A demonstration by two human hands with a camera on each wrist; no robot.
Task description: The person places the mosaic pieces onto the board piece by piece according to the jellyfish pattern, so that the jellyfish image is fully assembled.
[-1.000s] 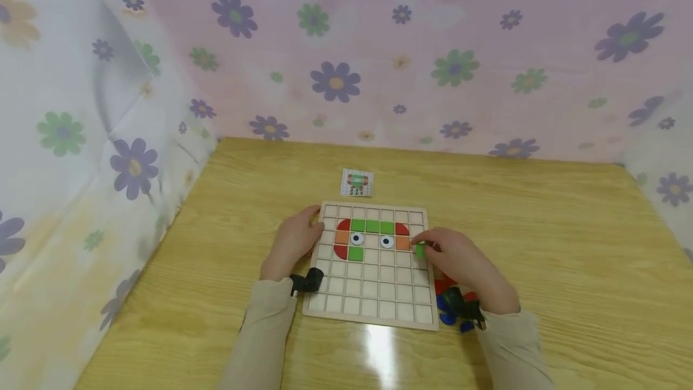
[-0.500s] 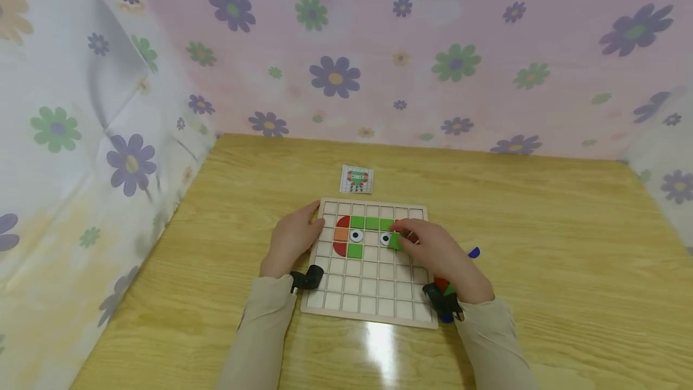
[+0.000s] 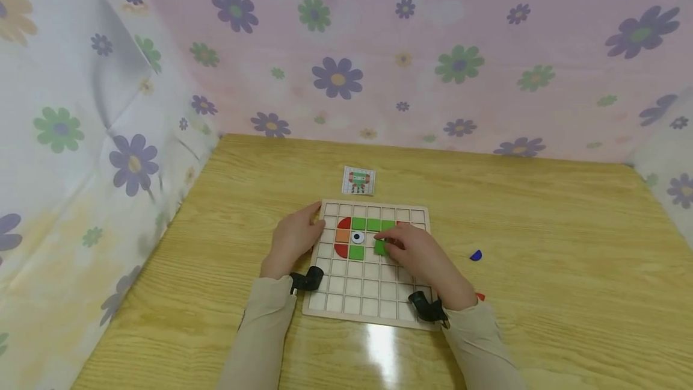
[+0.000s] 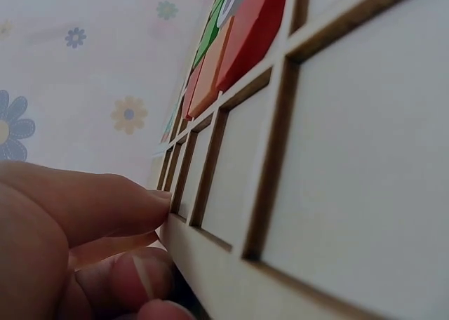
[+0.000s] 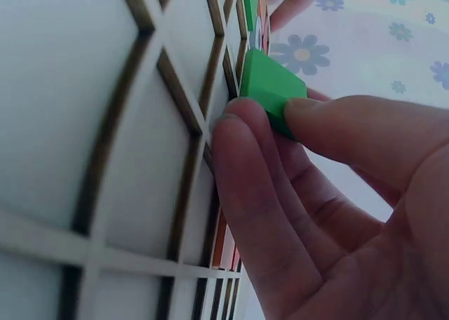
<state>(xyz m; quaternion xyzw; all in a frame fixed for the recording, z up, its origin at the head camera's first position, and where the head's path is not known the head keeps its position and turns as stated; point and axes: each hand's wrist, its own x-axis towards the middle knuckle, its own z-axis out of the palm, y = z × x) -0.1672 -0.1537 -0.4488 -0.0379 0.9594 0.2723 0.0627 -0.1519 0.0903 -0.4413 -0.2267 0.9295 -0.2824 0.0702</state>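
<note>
— What has moved since a second ago?
— The right hand (image 3: 419,257) has slid left from the board's right edge over the grid, carrying a green square tile (image 3: 381,247) pinched between thumb and fingertips, just above a cell beside the eye piece (image 3: 358,237).
— And the left hand (image 3: 292,241)?
— It stays put, fingers curled round the left rim of the wooden grid board (image 3: 373,309) on the worktop (image 3: 541,209).
— Any writing?
— None readable; the pattern card (image 3: 358,180) shows only a small figure.
</note>
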